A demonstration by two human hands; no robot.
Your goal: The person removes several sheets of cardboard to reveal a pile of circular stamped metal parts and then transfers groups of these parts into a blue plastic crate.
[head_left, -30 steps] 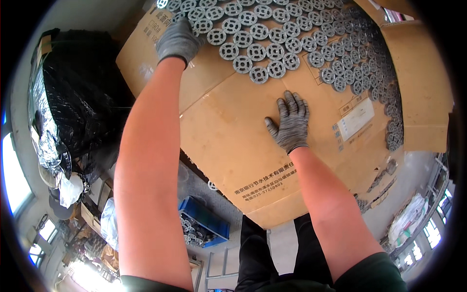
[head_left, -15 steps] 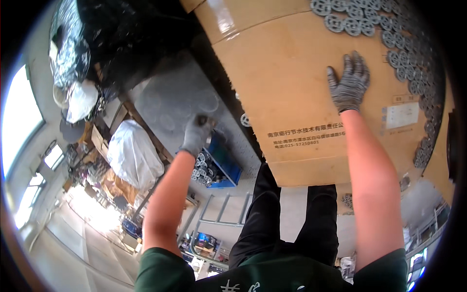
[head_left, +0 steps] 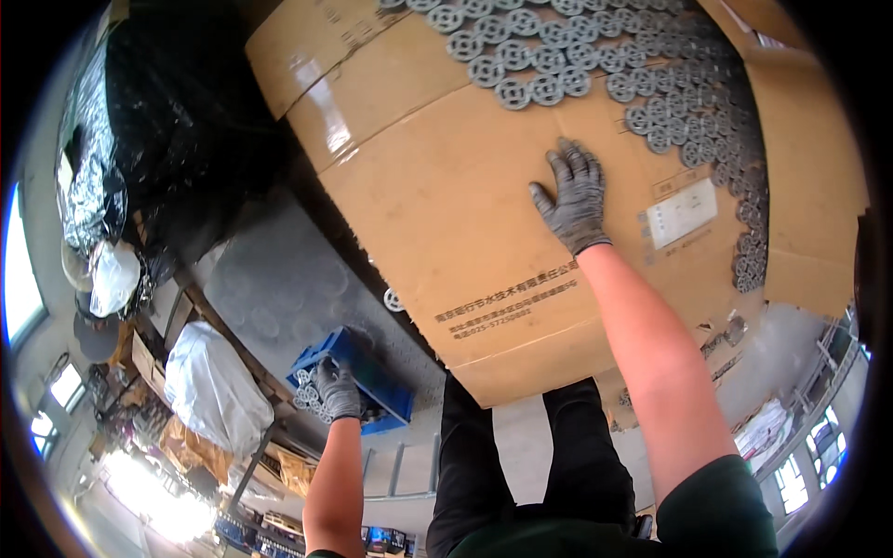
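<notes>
My left hand (head_left: 337, 391), in a grey glove, reaches into a blue bin (head_left: 395, 400) holding several round, spoked grey discs (head_left: 309, 391). Its fingers dip among the discs and are partly hidden, so whether they grip one does not show. My right hand (head_left: 577, 206), in a striped grey glove, rests on a broad brown cardboard sheet (head_left: 446, 214), fingers stretched out and nothing held. Beyond its fingertips, many similar grey discs (head_left: 546, 88) lie in touching rows over the far and right parts of the cardboard.
The blue bin stands on a dark grey surface (head_left: 270, 270) left of the cardboard. One loose disc (head_left: 393, 298) lies by the cardboard's left edge. Black plastic sheeting (head_left: 186, 121) and a white sack (head_left: 209, 381) are farther left. A cardboard flap (head_left: 805, 167) rises at right.
My left hand has gone from above the blue bin down into it. My right hand stays spread on the cardboard. The view has shifted, bringing more of the disc rows into sight.
</notes>
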